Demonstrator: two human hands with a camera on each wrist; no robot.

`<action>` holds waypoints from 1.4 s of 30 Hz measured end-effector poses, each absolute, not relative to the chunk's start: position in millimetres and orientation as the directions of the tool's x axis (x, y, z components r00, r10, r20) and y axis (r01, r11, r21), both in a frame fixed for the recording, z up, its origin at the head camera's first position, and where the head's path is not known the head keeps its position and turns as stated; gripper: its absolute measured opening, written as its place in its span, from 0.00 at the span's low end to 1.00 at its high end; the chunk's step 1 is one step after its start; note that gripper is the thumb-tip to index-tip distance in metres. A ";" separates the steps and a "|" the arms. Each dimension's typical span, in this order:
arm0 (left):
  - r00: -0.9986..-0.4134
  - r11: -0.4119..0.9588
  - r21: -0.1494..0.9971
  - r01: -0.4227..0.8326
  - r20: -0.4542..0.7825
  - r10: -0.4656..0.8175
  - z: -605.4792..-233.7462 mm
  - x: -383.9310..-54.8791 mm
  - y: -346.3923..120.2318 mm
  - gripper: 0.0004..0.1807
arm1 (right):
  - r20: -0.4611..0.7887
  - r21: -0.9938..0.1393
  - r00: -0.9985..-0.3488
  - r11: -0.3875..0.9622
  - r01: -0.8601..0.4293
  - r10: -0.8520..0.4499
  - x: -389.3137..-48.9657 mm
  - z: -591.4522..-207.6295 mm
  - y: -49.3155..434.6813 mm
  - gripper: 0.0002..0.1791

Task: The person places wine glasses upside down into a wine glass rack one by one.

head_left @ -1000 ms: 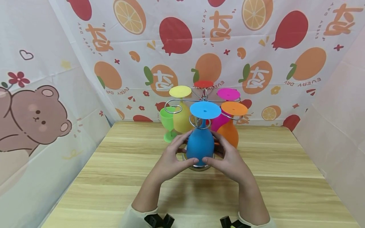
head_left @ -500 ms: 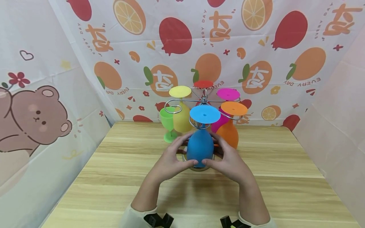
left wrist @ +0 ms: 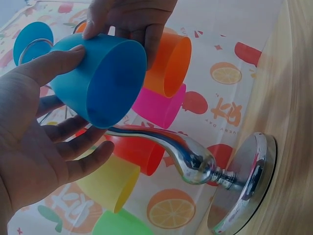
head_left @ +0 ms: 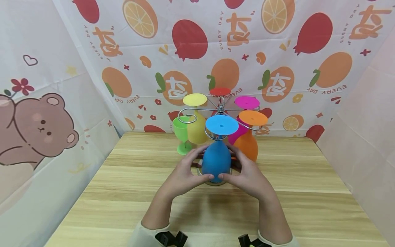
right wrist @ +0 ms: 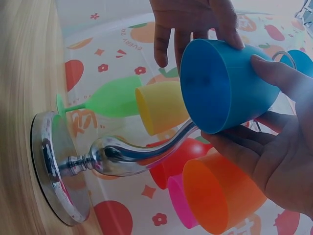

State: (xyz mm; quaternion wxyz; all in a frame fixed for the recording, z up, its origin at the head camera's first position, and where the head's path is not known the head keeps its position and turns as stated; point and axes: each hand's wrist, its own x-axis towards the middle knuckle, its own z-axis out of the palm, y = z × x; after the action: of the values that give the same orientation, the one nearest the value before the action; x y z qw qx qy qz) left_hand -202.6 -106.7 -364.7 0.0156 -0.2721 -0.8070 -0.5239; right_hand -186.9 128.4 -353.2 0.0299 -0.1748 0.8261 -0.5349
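Note:
A blue plastic goblet [head_left: 216, 161] hangs upside down at the front of a chrome goblet rack [head_left: 220, 107], its foot disc [head_left: 222, 125] just above a wire loop. My left hand [head_left: 185, 173] holds the bowl from the left, thumb on the near side. On the other side my right hand [head_left: 248, 172] holds it likewise, the thumbs close together. Both wrist views show the bowl's open mouth [left wrist: 117, 83] between the hands, thumbs touching its wall. Some fingers of each hand are hidden behind the bowl in the head view.
Upside-down yellow [head_left: 197, 128], orange [head_left: 247, 146], pink [right wrist: 181, 200] and red [right wrist: 171, 164] goblets hang around the rack. A green goblet [head_left: 182, 132] stands upright on the wooden table [head_left: 148, 161], behind left. The rack's round base [left wrist: 264, 171] sits on the table; a printed cloth hangs behind.
The blue goblet has come down slightly, its foot disc dropping closer to the wire loop. Both hands have stayed around the bowl with hardly any movement.

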 end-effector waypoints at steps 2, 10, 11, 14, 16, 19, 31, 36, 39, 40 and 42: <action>-0.850 0.303 0.836 0.457 0.310 0.425 -365.0 -202.9 -106.8 0.44 | 0.135 -0.893 -0.937 0.370 -0.256 -0.322 -186.5 -352.7 128.2 0.50; -0.842 0.326 0.820 0.471 0.308 0.442 -365.7 -205.0 -107.6 0.44 | 0.123 -0.877 -0.940 0.409 -0.254 -0.319 -186.9 -352.9 126.0 0.52; -0.842 0.328 0.820 0.469 0.304 0.445 -366.0 -205.3 -107.7 0.44 | 0.123 -0.875 -0.940 0.412 -0.254 -0.318 -187.3 -353.4 125.7 0.52; -0.842 0.336 0.819 0.464 0.291 0.454 -366.8 -206.4 -108.1 0.45 | 0.125 -0.867 -0.937 0.423 -0.263 -0.326 -188.1 -354.5 125.1 0.53; -0.844 0.341 0.821 0.458 0.281 0.457 -367.3 -207.0 -108.6 0.45 | 0.131 -0.863 -0.935 0.427 -0.271 -0.330 -188.3 -355.0 125.0 0.54; -0.846 0.345 0.823 0.451 0.271 0.459 -367.9 -208.0 -108.8 0.45 | 0.135 -0.855 -0.933 0.437 -0.279 -0.333 -188.5 -355.2 124.5 0.55; -0.863 0.362 0.833 0.419 0.241 0.443 -370.5 -211.2 -108.8 0.44 | 0.119 -0.841 -0.945 0.474 -0.260 -0.306 -188.0 -354.2 122.9 0.53; -0.860 0.354 0.835 0.420 0.243 0.448 -371.4 -211.6 -109.8 0.44 | 0.113 -0.848 -0.949 0.470 -0.246 -0.294 -188.5 -354.9 122.8 0.52; -0.859 0.347 0.838 0.422 0.247 0.449 -371.3 -211.8 -109.7 0.44 | 0.126 -0.848 -0.947 0.464 -0.257 -0.296 -188.0 -354.4 122.7 0.51; -0.858 0.345 0.838 0.423 0.248 0.450 -371.4 -212.0 -109.5 0.44 | 0.128 -0.849 -0.947 0.460 -0.258 -0.294 -187.9 -354.1 122.6 0.51; -0.856 0.343 0.835 0.429 0.255 0.450 -371.4 -212.2 -109.3 0.45 | 0.135 -0.849 -0.947 0.458 -0.263 -0.292 -187.9 -353.8 122.3 0.51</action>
State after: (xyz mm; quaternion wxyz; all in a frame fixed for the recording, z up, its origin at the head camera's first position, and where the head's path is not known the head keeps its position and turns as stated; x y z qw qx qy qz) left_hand -212.2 -109.3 -371.4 -0.0104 -0.2684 -0.8194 -0.5063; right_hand -187.9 122.3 -353.8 0.0148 -0.1624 0.8536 -0.4947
